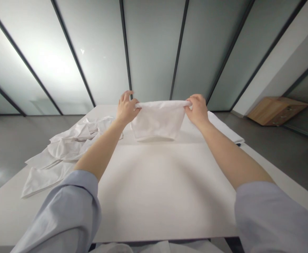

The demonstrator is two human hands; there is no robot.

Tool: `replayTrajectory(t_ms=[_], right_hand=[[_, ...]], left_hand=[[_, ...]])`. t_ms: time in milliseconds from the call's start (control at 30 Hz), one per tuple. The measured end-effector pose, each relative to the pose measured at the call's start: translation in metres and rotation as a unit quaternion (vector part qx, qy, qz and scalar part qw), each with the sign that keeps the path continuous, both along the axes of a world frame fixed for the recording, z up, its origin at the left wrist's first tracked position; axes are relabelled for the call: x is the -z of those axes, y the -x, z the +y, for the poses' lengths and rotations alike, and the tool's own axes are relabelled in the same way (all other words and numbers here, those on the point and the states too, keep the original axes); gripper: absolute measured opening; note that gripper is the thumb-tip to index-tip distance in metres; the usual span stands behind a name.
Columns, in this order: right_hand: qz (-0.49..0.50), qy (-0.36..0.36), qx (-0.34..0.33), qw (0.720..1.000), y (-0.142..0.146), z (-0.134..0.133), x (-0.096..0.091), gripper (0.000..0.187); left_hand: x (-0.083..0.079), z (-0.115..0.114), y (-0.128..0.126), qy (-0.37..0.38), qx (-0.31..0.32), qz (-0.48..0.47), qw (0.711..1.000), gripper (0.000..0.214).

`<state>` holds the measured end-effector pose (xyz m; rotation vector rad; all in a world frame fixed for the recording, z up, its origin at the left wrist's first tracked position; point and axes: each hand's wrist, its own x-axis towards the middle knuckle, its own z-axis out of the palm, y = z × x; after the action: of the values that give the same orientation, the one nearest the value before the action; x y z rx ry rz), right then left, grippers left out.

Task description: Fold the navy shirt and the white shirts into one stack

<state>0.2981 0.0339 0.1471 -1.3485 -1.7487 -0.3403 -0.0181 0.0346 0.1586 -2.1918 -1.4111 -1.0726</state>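
Both hands clamped on one item, well apart from each other. Left hand (127, 108): thumb and fingers pinched on the upper left corner of a thin white fabric piece, roughly rectangular (159, 121). Right hand (198, 109): same pinch, upper right corner. Top edge of the piece drawn nearly straight between the two grips; body hangs below, lightly creased, lower edge slightly bowed. Position: over the far half of the smooth white bench (166, 196), about midway between its side edges. Contact of the lower hem with the bench surface: cannot tell.

Along the left edge of the bench, a loose, crumpled heap of white fabric pieces (72, 144), overlapping; the nearest lies flatter, one corner pointing toward the near left corner of the bench. At the right edge, far half, a flat white sheet-like stack (223, 128), partly behind the right forearm; small dark object (238, 144) at its near end, too small to identify. Near middle of the bench carries only soft shadows.
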Motion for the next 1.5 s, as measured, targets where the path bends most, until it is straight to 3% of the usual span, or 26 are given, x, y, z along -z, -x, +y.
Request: replayTrajectory(t_ms=[100,167,267,367,467,600,800,967,1167,1333,1500], right_hand=[[-0.032,-0.088,0.008,0.996,0.003,-0.006,0.002,0.017],[-0.063,-0.099,-0.019,0.993,0.001,-0.014,0.023,0.02],[-0.13,-0.03,-0.081,0.988,-0.007,-0.029,0.074,0.023],[-0.191,0.128,-0.16,0.96,-0.014,-0.046,0.121,0.035],[-0.19,0.218,-0.182,0.94,-0.018,-0.055,0.148,0.038],[-0.128,0.215,-0.212,0.945,-0.022,-0.047,0.16,0.049],[-0.017,0.264,-0.221,0.939,-0.021,-0.039,0.165,0.032],[0.024,0.284,-0.222,0.932,-0.015,-0.047,0.159,0.041],[0.111,0.333,-0.204,0.914,-0.015,-0.048,0.152,0.028],[0.192,0.363,-0.216,0.886,-0.016,-0.043,0.149,0.027],[0.29,0.403,-0.232,0.837,-0.013,-0.039,0.145,0.028]], left_hand=[[-0.006,-0.009,0.0,-0.097,-0.023,0.05,0.994,0.022],[0.007,-0.015,0.003,-0.089,-0.012,0.096,0.991,0.024],[0.047,-0.026,0.009,0.027,0.047,0.201,0.978,0.028],[0.092,-0.037,0.015,0.226,0.072,0.283,0.929,0.029],[0.119,-0.044,0.019,0.326,0.068,0.262,0.906,0.034],[0.132,-0.043,0.024,0.325,0.095,0.187,0.922,0.051],[0.152,-0.037,0.033,0.306,0.097,0.038,0.946,0.055],[0.151,-0.035,0.035,0.339,0.076,-0.061,0.936,0.043],[0.139,-0.035,0.036,0.37,0.117,-0.171,0.906,0.025],[0.125,-0.044,0.036,0.381,0.164,-0.255,0.873,0.035],[0.117,-0.043,0.027,0.398,0.182,-0.35,0.828,0.047]])
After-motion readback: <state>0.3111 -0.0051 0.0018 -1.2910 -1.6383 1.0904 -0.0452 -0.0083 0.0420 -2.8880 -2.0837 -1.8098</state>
